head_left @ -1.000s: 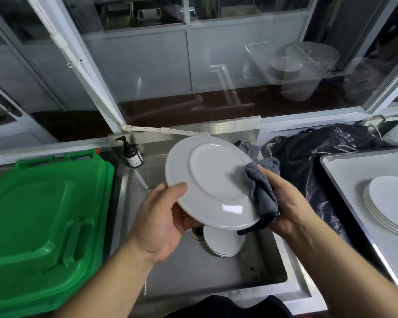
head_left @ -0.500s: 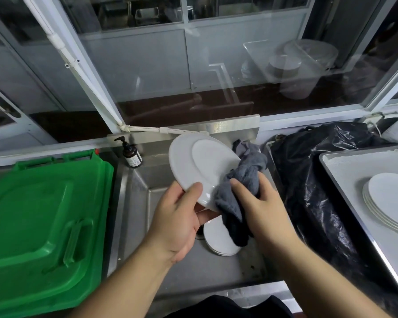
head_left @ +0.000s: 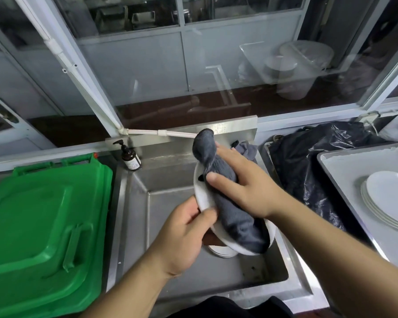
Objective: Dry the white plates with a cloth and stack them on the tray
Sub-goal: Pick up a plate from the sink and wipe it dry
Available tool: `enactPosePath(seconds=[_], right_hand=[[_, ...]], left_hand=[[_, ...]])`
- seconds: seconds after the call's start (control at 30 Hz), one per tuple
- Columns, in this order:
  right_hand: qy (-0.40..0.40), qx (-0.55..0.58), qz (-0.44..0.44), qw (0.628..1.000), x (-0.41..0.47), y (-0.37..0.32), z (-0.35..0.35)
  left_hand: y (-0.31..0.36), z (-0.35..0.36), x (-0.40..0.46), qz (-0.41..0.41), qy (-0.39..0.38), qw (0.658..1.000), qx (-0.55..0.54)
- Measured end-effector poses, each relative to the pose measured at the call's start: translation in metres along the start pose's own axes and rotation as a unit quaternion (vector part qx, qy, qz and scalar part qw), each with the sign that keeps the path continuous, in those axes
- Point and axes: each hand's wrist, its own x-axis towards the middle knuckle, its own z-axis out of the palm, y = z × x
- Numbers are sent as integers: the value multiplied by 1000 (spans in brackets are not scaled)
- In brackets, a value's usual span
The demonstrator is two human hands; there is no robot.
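- My left hand grips the lower rim of a white plate, tilted over the sink.
- My right hand clutches a grey cloth, pressing it against the plate's face.
- Under both hands, more plates lie in the sink.
- Far right of my right hand, a tray on the bench carries a stack.

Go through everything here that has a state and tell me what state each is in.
Held plate: tilted over the sink, gripped by left hand.
Grey cloth: pressed on the plate by right hand.
Tray stack: plates stacked.
Green bin lid: closed.
Pump bottle: upright.
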Motion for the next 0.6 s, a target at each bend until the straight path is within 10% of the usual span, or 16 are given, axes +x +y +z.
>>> enactPosePath(seconds=[0.3,0.6], right_hand=[[154,111,255,948,4,39,11],[133,183,193,955,-36,6,38]], left_hand=[[-3,8,-4,70,45,996,31],[-7,1,11,107,84,990,41]])
